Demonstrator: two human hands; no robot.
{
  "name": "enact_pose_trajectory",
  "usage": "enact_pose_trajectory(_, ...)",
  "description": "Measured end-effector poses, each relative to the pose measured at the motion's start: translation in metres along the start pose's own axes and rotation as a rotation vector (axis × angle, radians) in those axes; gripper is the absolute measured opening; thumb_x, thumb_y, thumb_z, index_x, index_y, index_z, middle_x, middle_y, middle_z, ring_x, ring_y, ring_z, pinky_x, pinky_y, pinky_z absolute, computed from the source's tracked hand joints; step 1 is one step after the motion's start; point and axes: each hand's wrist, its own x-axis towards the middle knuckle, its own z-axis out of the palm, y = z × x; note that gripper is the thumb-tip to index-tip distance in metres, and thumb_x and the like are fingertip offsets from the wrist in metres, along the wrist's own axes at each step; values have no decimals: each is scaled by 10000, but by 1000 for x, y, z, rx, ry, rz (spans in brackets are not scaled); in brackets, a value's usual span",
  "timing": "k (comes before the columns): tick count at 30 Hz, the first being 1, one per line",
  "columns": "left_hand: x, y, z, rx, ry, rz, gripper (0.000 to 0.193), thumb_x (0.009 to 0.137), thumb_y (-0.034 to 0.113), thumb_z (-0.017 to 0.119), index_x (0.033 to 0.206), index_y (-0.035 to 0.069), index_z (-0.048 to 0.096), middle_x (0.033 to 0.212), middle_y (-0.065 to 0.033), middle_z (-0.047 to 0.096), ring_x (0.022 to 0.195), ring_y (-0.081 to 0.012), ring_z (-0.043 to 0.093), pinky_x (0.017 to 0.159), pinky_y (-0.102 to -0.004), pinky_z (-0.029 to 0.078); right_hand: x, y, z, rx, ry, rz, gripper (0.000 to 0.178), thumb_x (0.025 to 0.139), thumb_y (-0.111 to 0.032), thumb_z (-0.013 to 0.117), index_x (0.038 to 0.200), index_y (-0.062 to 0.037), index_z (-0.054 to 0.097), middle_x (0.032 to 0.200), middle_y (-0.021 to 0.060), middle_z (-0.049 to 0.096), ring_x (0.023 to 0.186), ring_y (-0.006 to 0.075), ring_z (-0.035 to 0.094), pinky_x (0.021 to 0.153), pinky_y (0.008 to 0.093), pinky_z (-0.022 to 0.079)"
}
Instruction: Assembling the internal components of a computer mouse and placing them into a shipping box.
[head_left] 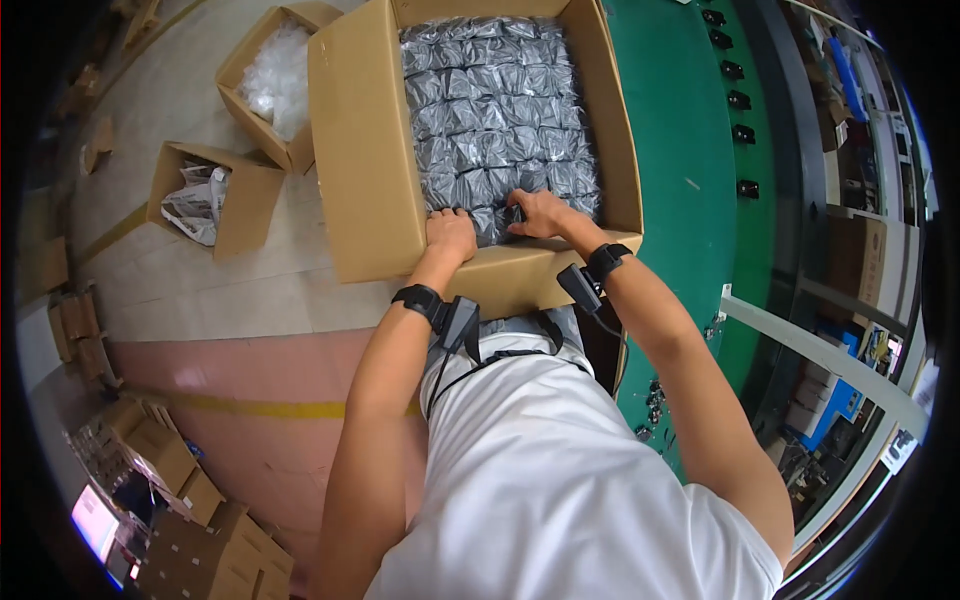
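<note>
A large cardboard box stands in front of me with its flaps up. Rows of silvery-grey plastic-wrapped packets fill it. My left hand reaches over the near left corner of the box. Its fingers lie flat, side by side, against the packets at the inner edge. Toward the middle of the nearest row, my right hand has its thumb and fingers bent around one packet, partly hiding it. Both wrists wear black straps with small black devices.
Left of the box are a carton of clear plastic bags and a smaller carton holding printed packaging. A green work surface runs along the right, with several small black parts. Stacked cartons stand at lower left; a metal rail lies right.
</note>
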Motion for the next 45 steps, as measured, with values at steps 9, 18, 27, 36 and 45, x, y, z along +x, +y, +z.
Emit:
enact_pose_trajectory(9,3,-6,6,1,344,47,289,765,115,624,1035,14,635,1046,-193,567,1023,-362,548,875,-425,473,11,-1,13,166,332,193,172,737,-192,670,863,-77,651,877,131,687,856,331,651,784,428,518)
enact_pose_trajectory(18,-11,-6,8,-338,515,100,170,790,86,617,954,37,613,923,-151,590,885,-343,596,759,-457,490,-25,25,-7,802,551,18,162,752,-70,708,901,-57,646,765,62,669,729,170,650,651,286,504)
enact_pose_trajectory(27,-29,35,-14,-1036,229,327,502,781,179,708,1209,30,492,1143,-135,591,976,-253,602,821,-372,496,-87,17,-38,1867,85,-20,190,840,-80,662,1025,-50,631,855,-14,626,770,64,576,704,202,472)
enact_pose_trajectory(36,-37,8,-18,-1741,60,150,345,836,52,502,1181,56,494,1091,-93,606,900,-181,618,694,-320,537,-78,23,-35,1071,107,-140,248,805,-136,692,1021,-25,642,930,37,673,789,129,629,758,264,496)
enact_pose_trajectory(45,-42,7,-15,-1412,57,101,232,769,17,452,942,29,605,845,-56,635,748,-139,591,657,-254,463,-32,27,-15,75,265,-170,263,727,-223,733,947,-116,638,898,115,675,849,313,648,744,390,518)
